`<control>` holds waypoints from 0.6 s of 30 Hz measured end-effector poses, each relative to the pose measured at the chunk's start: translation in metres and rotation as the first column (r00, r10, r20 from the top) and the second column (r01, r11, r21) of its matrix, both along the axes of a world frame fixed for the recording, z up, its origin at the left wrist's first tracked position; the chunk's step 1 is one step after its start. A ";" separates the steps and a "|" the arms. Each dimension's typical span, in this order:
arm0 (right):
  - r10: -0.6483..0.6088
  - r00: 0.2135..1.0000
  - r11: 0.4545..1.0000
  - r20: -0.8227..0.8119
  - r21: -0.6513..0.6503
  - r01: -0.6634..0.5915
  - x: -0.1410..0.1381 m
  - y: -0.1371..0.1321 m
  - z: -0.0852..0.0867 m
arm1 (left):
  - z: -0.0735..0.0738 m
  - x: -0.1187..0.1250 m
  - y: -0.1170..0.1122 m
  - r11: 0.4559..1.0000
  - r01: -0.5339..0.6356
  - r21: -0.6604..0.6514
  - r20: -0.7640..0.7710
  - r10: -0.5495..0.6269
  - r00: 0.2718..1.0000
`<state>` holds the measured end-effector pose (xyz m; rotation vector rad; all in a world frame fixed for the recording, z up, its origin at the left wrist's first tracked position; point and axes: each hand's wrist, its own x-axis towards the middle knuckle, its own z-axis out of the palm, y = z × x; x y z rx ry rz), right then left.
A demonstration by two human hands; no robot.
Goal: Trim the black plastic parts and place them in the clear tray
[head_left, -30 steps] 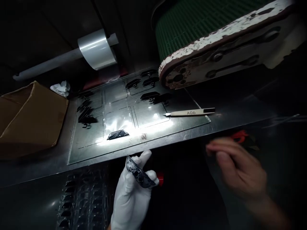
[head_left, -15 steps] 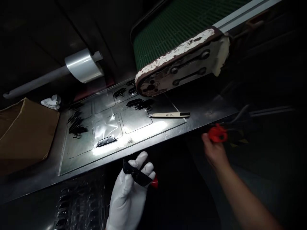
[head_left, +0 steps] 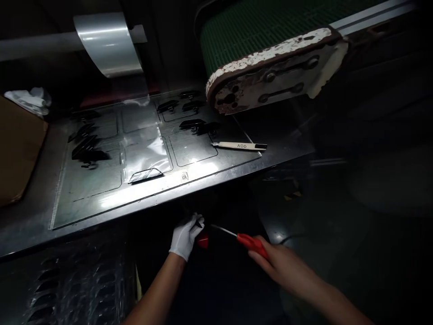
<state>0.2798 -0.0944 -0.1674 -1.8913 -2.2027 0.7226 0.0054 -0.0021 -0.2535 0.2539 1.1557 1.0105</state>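
Observation:
My left hand (head_left: 185, 235), in a white glove, is closed around a small black plastic part (head_left: 199, 222) below the front edge of the metal table (head_left: 142, 203). A small red piece (head_left: 203, 241) shows just beside the glove. My bare right hand (head_left: 284, 266) grips a red-handled tool (head_left: 252, 243) whose thin metal tip (head_left: 221, 230) points left toward the black part. On the table lies a clear sheet (head_left: 145, 149) with marked squares and several black parts (head_left: 89, 151) on it.
A cream knife marked A06 (head_left: 239, 146) lies at the sheet's right edge. A green conveyor end with a chipped white side plate (head_left: 270, 76) overhangs the table's back right. A film roll (head_left: 108, 43) hangs at the back, a cardboard box (head_left: 16, 144) stands left, stacked clear trays (head_left: 67, 289) below.
My right hand took the red-handled tool from the right and brought it down to the left hand. My left hand dropped lower and closed on the black part. The view shifted.

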 end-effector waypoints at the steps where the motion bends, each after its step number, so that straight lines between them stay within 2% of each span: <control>1: -0.020 1.000 0.991 -0.016 -0.136 0.018 -0.011 0.007 0.002 | -0.007 -0.002 0.000 1.000 0.009 -0.016 -0.009 -0.009 1.000; 3: -0.040 0.999 0.947 -0.019 -0.320 0.032 -0.021 0.020 0.008 | -0.019 -0.007 0.000 0.999 0.025 -0.043 -0.033 -0.026 0.999; 5: -0.037 0.999 0.925 0.010 -0.379 0.038 -0.022 0.031 0.014 | -0.028 -0.012 0.001 0.997 0.049 -0.056 -0.063 -0.052 0.997; 9: -0.011 0.999 0.910 0.052 -0.414 0.032 -0.018 0.042 0.025 | -0.042 -0.017 0.006 0.988 0.149 -0.050 -0.182 -0.156 0.971; 13: -0.014 0.995 0.900 0.100 -0.431 0.056 -0.015 0.050 0.035 | -0.055 -0.017 0.006 0.960 0.276 -0.053 -0.344 -0.277 0.897; 18: -0.012 0.996 0.896 0.087 -0.441 0.049 -0.016 0.059 0.043 | -0.063 -0.020 0.009 0.952 0.301 -0.054 -0.415 -0.296 0.861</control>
